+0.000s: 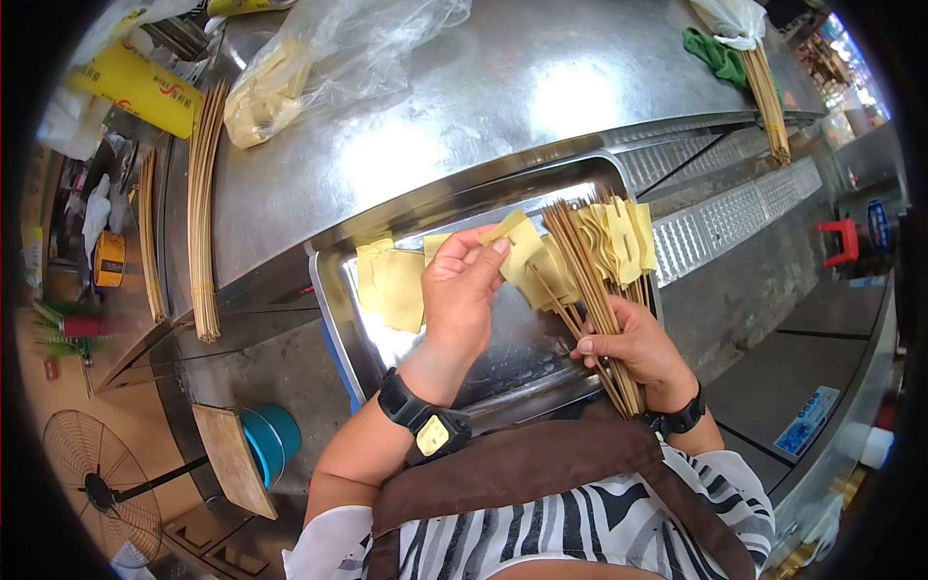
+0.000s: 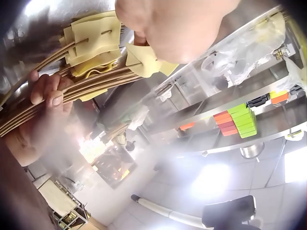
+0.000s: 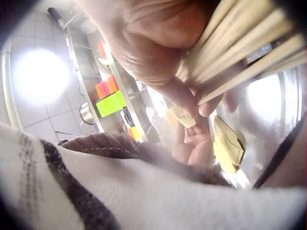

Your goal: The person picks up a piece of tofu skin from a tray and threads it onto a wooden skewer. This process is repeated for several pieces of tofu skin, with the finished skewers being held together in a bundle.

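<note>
In the head view the left hand (image 1: 462,292) pinches a yellow sheet (image 1: 519,242) between thumb and fingers, above a metal tray (image 1: 333,290). The right hand (image 1: 633,348) grips a bundle of thin sticks (image 1: 590,280), with one stick's tip at the held sheet. Folded yellow sheets threaded on sticks (image 1: 619,237) lie beyond the bundle. More flat sheets (image 1: 394,285) rest at the tray's left. In the left wrist view a stick passes through a sheet (image 2: 93,40). The right wrist view shows the right hand (image 3: 148,43) close up over the sticks (image 3: 240,48).
A steel table (image 1: 464,106) lies beyond the tray, with a clear plastic bag (image 1: 338,58) on it. Stick bundles lie at the table's left edge (image 1: 205,213) and far right (image 1: 766,101), beside a green cloth (image 1: 715,56). A blue bucket (image 1: 271,440) stands at lower left.
</note>
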A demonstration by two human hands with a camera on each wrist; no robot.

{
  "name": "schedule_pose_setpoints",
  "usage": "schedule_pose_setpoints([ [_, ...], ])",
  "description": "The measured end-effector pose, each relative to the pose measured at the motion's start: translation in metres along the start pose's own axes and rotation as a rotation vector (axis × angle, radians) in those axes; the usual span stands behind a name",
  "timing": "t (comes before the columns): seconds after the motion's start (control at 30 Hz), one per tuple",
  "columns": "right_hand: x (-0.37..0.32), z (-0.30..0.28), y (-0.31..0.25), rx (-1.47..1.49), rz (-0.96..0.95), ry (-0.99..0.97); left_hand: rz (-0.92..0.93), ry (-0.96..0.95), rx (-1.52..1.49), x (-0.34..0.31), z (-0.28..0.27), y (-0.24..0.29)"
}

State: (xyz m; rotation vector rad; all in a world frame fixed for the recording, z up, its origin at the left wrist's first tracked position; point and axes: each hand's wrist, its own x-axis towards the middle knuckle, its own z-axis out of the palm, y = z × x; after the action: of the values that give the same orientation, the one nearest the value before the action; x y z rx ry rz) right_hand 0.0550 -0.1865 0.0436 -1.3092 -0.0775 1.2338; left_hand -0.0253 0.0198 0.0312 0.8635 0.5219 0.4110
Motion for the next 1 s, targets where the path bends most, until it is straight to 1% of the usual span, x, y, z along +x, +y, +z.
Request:
schedule_pose_setpoints([
  [0.13,0.0,0.002,-0.002,0.004,-0.001,0.004,0.031,0.011,0.032,-0.003,0.006,0.003],
  [0.2,0.002,-0.003,0.003,-0.005,-0.022,-0.016,0.115,0.024,0.177,-0.003,0.007,0.002],
  [0.23,0.002,-0.004,0.005,-0.015,-0.043,-0.037,0.114,0.023,0.179,-0.003,0.007,0.001],
  [0.3,0.002,-0.004,0.005,-0.007,-0.045,-0.033,0.164,-0.006,0.204,-0.004,0.007,0.0],
  [0.4,0.003,-0.005,0.006,-0.001,-0.05,-0.036,0.179,-0.054,0.234,-0.007,0.008,-0.001],
  [0.43,0.003,-0.005,0.007,-0.004,-0.055,-0.044,0.178,-0.055,0.236,-0.008,0.008,-0.002],
  [0.5,0.003,-0.006,0.008,0.002,-0.055,-0.038,0.121,-0.023,0.067,-0.008,0.007,-0.004],
  [0.93,0.001,-0.003,0.003,0.029,-0.038,-0.034,0.045,-0.082,0.121,-0.013,0.012,-0.002],
  [1.0,0.002,-0.004,0.004,0.034,-0.043,-0.038,0.009,-0.089,0.134,-0.017,0.013,-0.005],
])
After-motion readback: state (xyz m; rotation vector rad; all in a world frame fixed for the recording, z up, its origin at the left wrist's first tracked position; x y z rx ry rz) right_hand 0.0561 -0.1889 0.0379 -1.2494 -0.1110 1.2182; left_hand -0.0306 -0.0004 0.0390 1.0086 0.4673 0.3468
